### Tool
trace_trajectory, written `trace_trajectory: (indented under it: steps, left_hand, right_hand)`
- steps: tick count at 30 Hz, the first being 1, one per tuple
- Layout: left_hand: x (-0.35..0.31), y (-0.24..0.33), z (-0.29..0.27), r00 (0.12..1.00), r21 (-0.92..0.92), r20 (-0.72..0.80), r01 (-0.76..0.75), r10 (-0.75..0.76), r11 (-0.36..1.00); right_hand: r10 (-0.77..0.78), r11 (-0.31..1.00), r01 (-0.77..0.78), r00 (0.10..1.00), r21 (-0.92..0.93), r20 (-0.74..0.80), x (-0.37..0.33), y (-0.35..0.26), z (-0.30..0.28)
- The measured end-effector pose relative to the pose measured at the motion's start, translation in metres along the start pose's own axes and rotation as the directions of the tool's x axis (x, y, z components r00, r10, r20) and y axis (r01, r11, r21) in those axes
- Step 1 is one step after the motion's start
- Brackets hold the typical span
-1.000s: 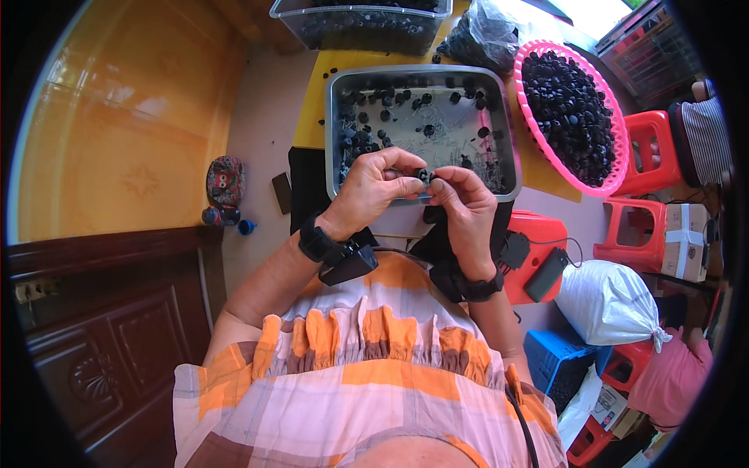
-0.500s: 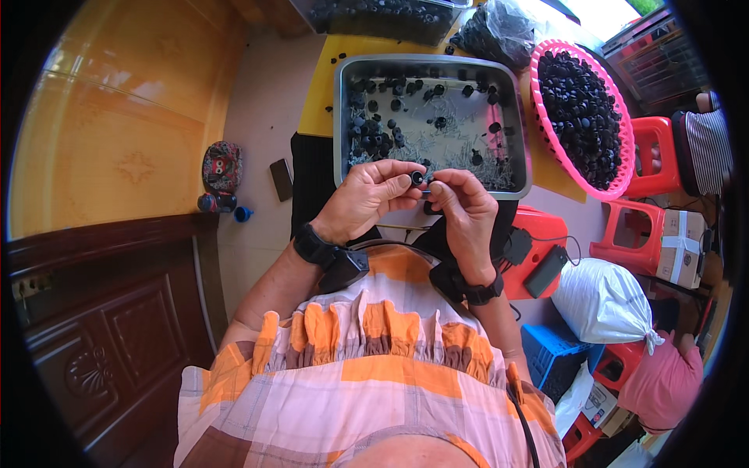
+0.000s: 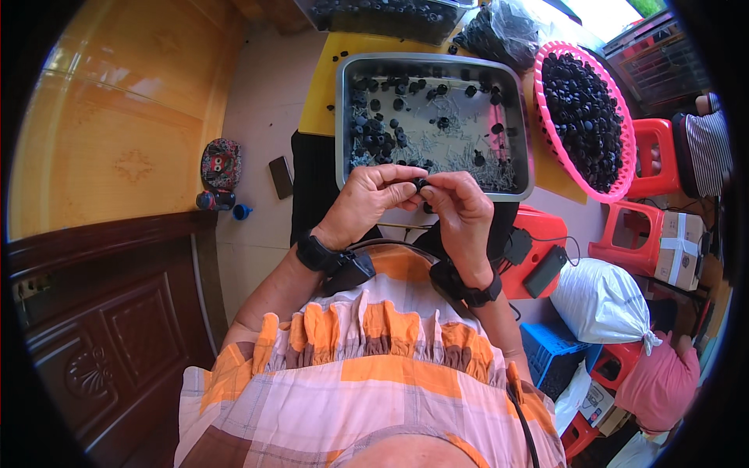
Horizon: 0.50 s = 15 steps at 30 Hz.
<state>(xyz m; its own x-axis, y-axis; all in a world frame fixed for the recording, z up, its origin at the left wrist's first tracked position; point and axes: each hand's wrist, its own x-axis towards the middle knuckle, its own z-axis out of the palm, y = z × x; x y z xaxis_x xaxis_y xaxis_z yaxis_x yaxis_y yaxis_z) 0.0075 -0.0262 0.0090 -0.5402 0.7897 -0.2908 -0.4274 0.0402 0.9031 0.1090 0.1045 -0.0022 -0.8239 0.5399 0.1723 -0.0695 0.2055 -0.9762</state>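
A small round black part [image 3: 421, 185] is pinched between my two hands, just over the near edge of a metal tray [image 3: 341, 129]. My left hand [image 3: 373, 193] grips it with thumb and fingertips from the left. From the right, the thumb and fingers of my right hand [image 3: 462, 204] press against it, and whether they pinch a second small piece is hidden. Inside the tray lie many black round parts [image 3: 374, 140], mostly to the left, among thin clear pins [image 3: 445, 152].
A pink basket [image 3: 544, 117] heaped with black parts stands right of the tray. Behind are a clear bin [image 3: 382, 22] and a plastic bag [image 3: 503, 35]. Red stools [image 3: 624, 238], a white sack [image 3: 605, 300] and a blue crate [image 3: 546, 351] are at right, near a person in pink [image 3: 663, 386].
My hands have drawn together, the right moving slightly left. The black part, showing its open ring end before, is now mostly covered by my fingertips.
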Motion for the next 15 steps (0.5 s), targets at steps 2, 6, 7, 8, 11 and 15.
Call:
trace_trajectory:
  steps: [2, 6, 7, 8, 11, 15]
  left_hand:
    - [0.000, 0.000, 0.000, 1.000, 0.042, 0.006, -0.022, 0.022, 0.999]
    - [-0.001, -0.001, -0.001, 0.999, 0.096, -0.003, -0.041, 0.041, 0.995]
    - [0.000, -0.001, -0.001, 0.999, 0.096, -0.003, -0.041, 0.041, 0.995]
    - [0.000, -0.001, -0.001, 0.999, 0.092, -0.009, -0.032, 0.033, 0.995]
    - [0.000, -0.001, 0.000, 1.000, 0.091, -0.017, -0.017, 0.019, 0.996]
    - [0.001, -0.004, -0.001, 0.999, 0.083, 0.009, -0.037, 0.036, 0.996]
  right_hand:
    - [0.027, 0.999, -0.027, 1.000, 0.038, -0.008, -0.001, 0.001, 0.000]
    - [0.259, 0.932, -0.267, 0.964, 0.245, 0.064, 0.000, -0.001, -0.004]
    - [0.331, 0.874, -0.351, 0.936, 0.336, 0.115, 0.001, -0.001, -0.006]
    - [0.332, 0.874, -0.351, 0.936, 0.336, 0.116, 0.002, 0.000, -0.007]
    - [0.390, 0.800, -0.427, 0.904, 0.421, 0.176, 0.003, 0.001, -0.010]
    - [0.448, 0.724, -0.494, 0.867, 0.481, 0.218, 0.005, 0.000, -0.013]
